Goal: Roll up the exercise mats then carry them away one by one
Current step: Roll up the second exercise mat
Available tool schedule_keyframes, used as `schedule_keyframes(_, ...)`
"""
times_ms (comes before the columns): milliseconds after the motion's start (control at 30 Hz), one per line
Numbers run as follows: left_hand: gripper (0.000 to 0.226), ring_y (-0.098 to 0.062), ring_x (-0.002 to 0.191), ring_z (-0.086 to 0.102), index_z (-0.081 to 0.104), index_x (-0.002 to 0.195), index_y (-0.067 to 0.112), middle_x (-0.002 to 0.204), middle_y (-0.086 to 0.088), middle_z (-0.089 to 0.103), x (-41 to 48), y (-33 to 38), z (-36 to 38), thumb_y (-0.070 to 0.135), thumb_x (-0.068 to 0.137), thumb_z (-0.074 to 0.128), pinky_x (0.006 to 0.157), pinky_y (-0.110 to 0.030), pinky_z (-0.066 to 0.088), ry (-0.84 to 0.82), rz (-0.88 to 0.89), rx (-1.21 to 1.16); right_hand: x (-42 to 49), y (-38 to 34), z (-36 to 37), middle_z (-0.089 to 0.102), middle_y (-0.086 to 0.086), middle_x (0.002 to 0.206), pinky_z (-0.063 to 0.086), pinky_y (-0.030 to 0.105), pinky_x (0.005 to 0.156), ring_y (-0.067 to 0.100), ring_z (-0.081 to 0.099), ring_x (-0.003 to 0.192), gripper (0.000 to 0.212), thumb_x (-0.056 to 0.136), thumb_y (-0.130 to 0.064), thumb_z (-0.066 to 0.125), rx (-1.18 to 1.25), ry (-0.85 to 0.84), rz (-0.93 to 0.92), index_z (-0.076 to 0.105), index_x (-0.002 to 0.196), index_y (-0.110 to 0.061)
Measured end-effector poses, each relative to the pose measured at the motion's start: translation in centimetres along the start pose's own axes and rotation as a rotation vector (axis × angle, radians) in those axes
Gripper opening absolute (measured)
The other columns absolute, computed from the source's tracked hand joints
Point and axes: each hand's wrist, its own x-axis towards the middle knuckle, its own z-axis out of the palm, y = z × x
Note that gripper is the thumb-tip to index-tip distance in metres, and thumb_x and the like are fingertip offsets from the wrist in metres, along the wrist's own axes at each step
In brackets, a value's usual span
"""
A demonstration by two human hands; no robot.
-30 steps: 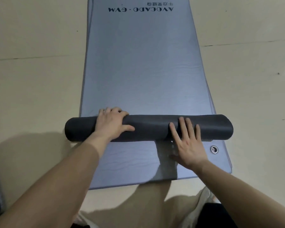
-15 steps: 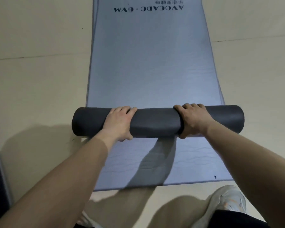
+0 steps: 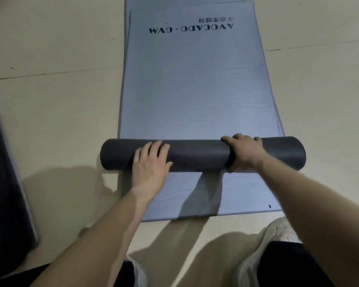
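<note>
The person is rolling the top exercise mat [image 3: 195,83], a blue-grey one printed AVOCADO · GYM, and the dark roll [image 3: 197,155] is lying across it near the close end, so by my reading only a small part is wound and most of the length is waiting flat ahead. The left hand [image 3: 151,162] is pressing on the roll with fingers spread flat, palm down; the right hand [image 3: 244,152] is curling over it, fingers hooked across the far side. Another mat [image 3: 232,195] is lying underneath, edges peeking out on the wooden floor [image 3: 54,96], so further rolling and all carrying are remaining. No containers are showing.
</note>
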Motion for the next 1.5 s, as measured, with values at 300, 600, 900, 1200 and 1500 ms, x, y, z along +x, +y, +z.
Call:
schedule_keyframes(300,0.147,-0.033,0.156,-0.011,-0.014,0.159,0.023,0.170,-0.006,-0.010,9.9,-1.6,1.8,0.085,0.057,0.072,0.125,-0.053,0.002,-0.202,-0.015,0.027,1.6,-0.9,4.2,0.019,0.023,0.165,0.013,0.068,0.118,0.045,0.015,0.153,0.145,0.053,-0.053,0.095,-0.174,0.392,0.026,0.010,0.165,-0.018)
schedule_keyframes(600,0.120,-0.033,0.132,0.044,0.026,0.151,0.021,0.149,-0.004,0.043,12.2,-2.1,0.8,0.063,0.056,0.087,0.114,-0.049,0.032,-0.111,0.143,0.134,6.0,0.2,-0.6,0.052,0.008,0.126,0.039,0.054,0.101,0.036,0.052,0.114,0.108,0.056,-0.050,0.085,-0.236,0.371,-0.004,0.028,0.146,-0.029)
schedule_keyframes(900,0.111,-0.027,0.112,0.058,0.036,0.143,0.028,0.129,0.001,0.056,3.9,-0.2,-0.7,0.062,0.050,0.087,0.094,-0.044,0.050,-0.572,0.202,0.012,-3.5,-0.8,2.9,0.053,0.002,0.135,0.040,0.047,0.110,0.029,0.055,0.124,0.111,0.062,-0.057,0.084,-0.152,0.029,-0.097,0.022,0.151,-0.033)
schedule_keyframes(1200,0.106,-0.027,0.137,0.045,0.036,0.153,0.036,0.154,0.002,0.045,5.0,-1.2,-2.2,0.063,0.063,0.085,0.116,-0.051,0.028,-0.514,-0.022,-0.130,-5.0,-2.7,6.8,-0.014,0.018,0.170,-0.001,0.067,0.122,0.042,-0.014,0.157,0.148,0.069,-0.064,0.084,-0.097,0.123,-0.014,-0.031,0.155,-0.027)
schedule_keyframes(1500,0.136,-0.033,0.154,0.013,0.009,0.160,0.023,0.166,-0.005,0.020,6.2,0.1,1.1,0.090,0.056,0.066,0.124,-0.054,0.011,-0.199,-0.002,0.028,-0.1,-0.8,4.4,0.040,0.019,0.154,0.023,0.066,0.116,0.042,0.035,0.142,0.126,0.048,-0.052,0.094,-0.093,0.460,-0.024,0.032,0.152,-0.019)
